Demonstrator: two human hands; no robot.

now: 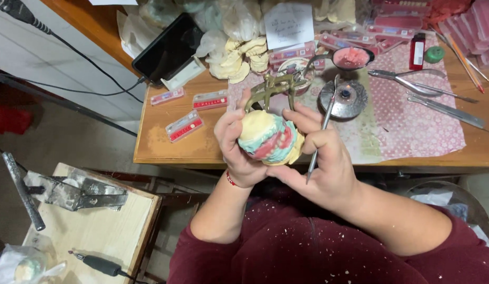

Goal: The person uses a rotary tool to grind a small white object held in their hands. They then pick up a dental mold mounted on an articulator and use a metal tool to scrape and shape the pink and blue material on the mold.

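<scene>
— Over the near edge of the wooden table [165, 150], what do the hands have?

— Both cradle a dental cast [269, 139] mounted in a brass articulator [273, 87]. The left hand [235, 147] is curled closed around the cast's left side, thumb up against the metal frame. The right hand [323, 158] wraps the right side, fingers bent shut, and pinches a thin metal wax tool [321, 131] that runs upright between them.

— What is the cast like?

— A rounded lump of pale yellow plaster, banded with teal and pink-red wax, smooth and slightly glossy. It sits between the palms, held just above the table's front edge.

— And the arms?

— Both forearms rise from maroon sleeves [307, 247] dusted with white specks, wrists angled inward so the hands meet. A red bracelet [231, 179] shows at the left wrist.
</scene>
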